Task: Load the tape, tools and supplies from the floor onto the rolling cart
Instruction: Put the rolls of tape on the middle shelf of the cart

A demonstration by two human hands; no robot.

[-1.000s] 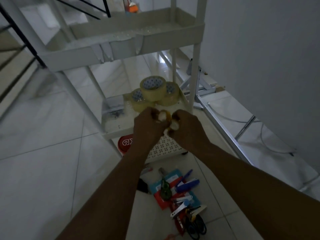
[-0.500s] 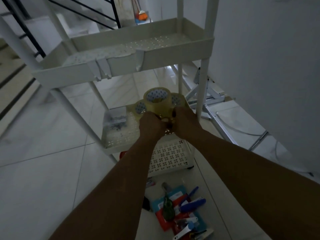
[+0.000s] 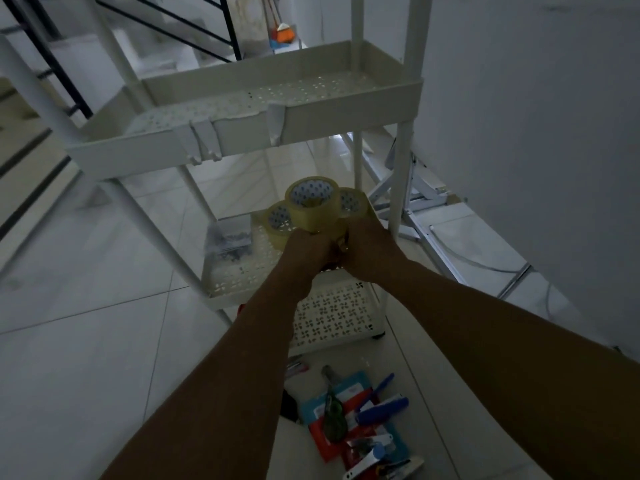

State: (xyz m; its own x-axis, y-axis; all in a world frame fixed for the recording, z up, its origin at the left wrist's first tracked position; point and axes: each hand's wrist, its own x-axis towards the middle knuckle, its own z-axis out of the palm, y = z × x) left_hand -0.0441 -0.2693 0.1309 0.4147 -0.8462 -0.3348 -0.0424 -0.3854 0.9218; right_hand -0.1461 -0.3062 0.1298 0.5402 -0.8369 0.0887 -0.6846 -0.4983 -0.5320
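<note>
A white rolling cart [image 3: 242,143] with perforated shelves stands ahead. On its middle shelf [image 3: 239,278] are three rolls of clear-yellow packing tape [image 3: 311,206], one stacked on the other two. My left hand [image 3: 308,247] and my right hand [image 3: 370,247] are side by side over the shelf's front, right below the rolls. Both have curled fingers round something small and yellowish [image 3: 341,242] between them; what it is cannot be made out. A pile of tools and supplies [image 3: 360,424] lies on the floor under my arms: a blue-handled tool, a green item, carded packs.
A clear box of small metal parts [image 3: 230,237] sits at the middle shelf's left. The lowest shelf [image 3: 332,315] shows below my wrists. A folded metal frame [image 3: 426,216] lies along the wall on the right. A black stair railing [image 3: 52,64] is at the left.
Both hands moved forward from in front of the cart to over the middle shelf, close under the tape rolls. The view has tilted up a little.
</note>
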